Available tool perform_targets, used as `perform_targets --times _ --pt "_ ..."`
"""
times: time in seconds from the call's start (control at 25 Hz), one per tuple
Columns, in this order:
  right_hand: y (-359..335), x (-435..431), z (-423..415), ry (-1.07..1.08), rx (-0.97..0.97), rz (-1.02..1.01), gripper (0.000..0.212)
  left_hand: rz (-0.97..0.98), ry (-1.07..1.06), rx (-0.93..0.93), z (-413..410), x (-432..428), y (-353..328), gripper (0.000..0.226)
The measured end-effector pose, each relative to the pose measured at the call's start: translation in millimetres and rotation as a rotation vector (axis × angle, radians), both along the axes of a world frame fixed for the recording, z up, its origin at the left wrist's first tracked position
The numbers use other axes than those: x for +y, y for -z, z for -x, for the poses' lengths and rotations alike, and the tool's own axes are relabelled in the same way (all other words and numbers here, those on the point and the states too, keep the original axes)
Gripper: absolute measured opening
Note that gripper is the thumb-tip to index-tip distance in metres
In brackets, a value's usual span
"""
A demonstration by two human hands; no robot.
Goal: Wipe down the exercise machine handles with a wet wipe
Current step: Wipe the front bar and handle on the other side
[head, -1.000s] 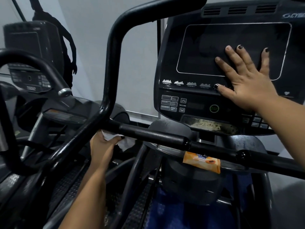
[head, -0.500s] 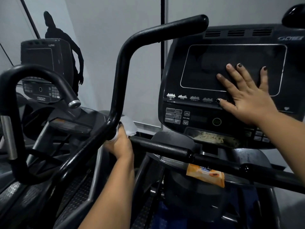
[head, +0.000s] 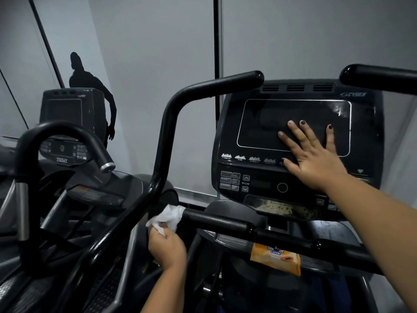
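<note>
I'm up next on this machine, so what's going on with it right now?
A person is wiping it down. Their left hand grips a white wet wipe and holds it against the frame where the curved handle meets the horizontal bar. Their right hand lies flat, fingers spread, on the console screen, holding nothing. An orange packet sits just behind that bar, below the console.
</note>
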State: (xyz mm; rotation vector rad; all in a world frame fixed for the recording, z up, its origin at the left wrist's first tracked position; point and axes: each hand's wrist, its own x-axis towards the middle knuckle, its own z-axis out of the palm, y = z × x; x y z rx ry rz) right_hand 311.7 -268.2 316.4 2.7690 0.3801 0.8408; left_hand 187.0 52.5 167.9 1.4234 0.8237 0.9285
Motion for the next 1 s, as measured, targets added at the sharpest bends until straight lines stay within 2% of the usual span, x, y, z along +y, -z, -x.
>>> perform_targets --times 0.08,0.16,0.24,0.28,0.4,0.44,0.52,0.6,0.72,0.84,0.92,0.96,1.0 --pt "-10 12 12 0.063 0.105 -0.035 0.07 0.039 0.099 -0.056 27 -19 -9 0.019" --pt "-26 40 44 0.075 0.193 -0.113 0.079 0.097 0.3 -0.112 58 -35 -25 0.013" --pt "-33 77 90 -0.07 0.28 -0.262 0.084 0.181 0.529 -0.175 75 -37 -37 0.013" --pt "-31 92 114 -0.179 0.375 -0.359 0.082 0.223 0.619 -0.223 81 -36 -43 0.017" --pt "-19 120 170 -0.417 0.848 -0.811 0.07 0.261 0.785 -0.347 92 -34 -64 0.04" --pt "-12 124 179 -0.44 0.883 -0.897 0.06 0.275 0.831 -0.391 98 -35 -72 0.043" --pt "-6 126 186 -0.435 0.729 -0.98 0.03 0.276 0.918 -0.462 109 -39 -86 0.045" --pt "-12 126 192 -0.466 0.582 -1.117 0.009 0.246 0.945 -0.471 115 -42 -94 0.033" --pt "-27 122 201 -0.499 0.579 -1.251 0.017 0.222 0.893 -0.436 120 -40 -103 0.007" --pt "-41 120 215 -0.549 0.668 -1.293 0.016 0.198 0.86 -0.444 126 -37 -115 0.005" --pt "-46 122 226 -0.63 0.81 -1.217 0.036 0.15 0.889 -0.461 131 -35 -125 0.006" --pt "-46 124 229 -0.645 0.846 -1.175 0.042 0.108 0.914 -0.465 131 -34 -129 0.005" --pt "-46 125 231 -0.645 0.835 -1.157 0.038 0.071 0.931 -0.468 133 -33 -133 0.006"
